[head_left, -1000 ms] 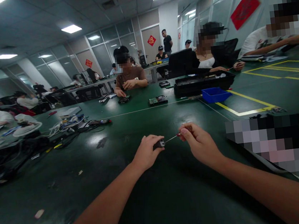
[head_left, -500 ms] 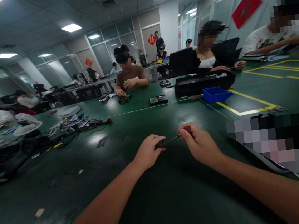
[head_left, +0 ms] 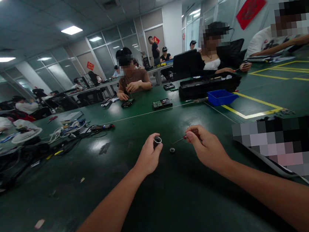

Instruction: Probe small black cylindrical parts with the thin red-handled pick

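My left hand is closed around a dark cylindrical part, whose round, light-rimmed opening faces up and to the right. My right hand grips a screwdriver by its reddish handle, with the thin shaft pointing left. Between the two hands, just below the screwdriver's tip, is a small round dark piece with a shiny edge. It appears apart from both hands; whether it rests on the green table or is falling I cannot tell.
A blue bin stands ahead to the right, before a long black tray. An opened hard drive lies near the centre line. Tangled cables cover the left side. Co-workers sit across the table, one in a brown shirt.
The small round piece has come out of the cylindrical part and is now separate from it. My left hand has drawn slightly left and turned the part's opening upward; the screwdriver tip is free.
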Motion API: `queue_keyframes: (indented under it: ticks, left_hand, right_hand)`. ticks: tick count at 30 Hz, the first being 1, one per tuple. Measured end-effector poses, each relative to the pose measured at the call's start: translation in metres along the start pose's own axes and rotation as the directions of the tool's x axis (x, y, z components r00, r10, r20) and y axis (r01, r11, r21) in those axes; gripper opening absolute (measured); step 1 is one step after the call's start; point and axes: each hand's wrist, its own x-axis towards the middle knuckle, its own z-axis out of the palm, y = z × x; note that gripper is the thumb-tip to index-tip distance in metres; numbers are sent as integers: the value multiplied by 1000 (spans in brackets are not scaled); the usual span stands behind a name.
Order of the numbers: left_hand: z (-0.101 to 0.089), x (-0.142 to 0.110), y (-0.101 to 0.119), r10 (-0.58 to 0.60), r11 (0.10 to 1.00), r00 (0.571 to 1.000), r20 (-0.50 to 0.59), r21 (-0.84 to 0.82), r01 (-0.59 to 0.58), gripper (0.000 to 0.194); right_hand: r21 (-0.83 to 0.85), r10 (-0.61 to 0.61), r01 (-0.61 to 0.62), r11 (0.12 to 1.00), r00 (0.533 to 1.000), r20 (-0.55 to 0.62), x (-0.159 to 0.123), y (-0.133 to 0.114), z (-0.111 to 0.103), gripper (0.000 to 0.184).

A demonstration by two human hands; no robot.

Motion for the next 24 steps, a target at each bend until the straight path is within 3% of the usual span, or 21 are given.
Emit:
queue_keyframes:
  ticks: [7,12,18,21,24]
  left_hand:
    - [-1,-2,12,-62,991,996,68,122,54,31]
    - [5,6,14,46,956,982,184,277,-96,18]
    - [18,20,11,53,798,932,358,547,-255,34]
    - [22,27,9,57,767,901,430,559,-315,32]
    - [18,31,6,70,795,899,433,520,-312,27]
  right_hand:
    - [29,-1,2,1000,1000,-28,1,0,0,21]
    - [54,-3,5,999,999,-36,1,0,0,21]
    - [51,-9,11,999,999,-40,1,2,0,21]
    - [62,7,-4,998,999,-49,1,2,0,22]
    - [67,17,-13,998,998,-55,1,1,-1,22]
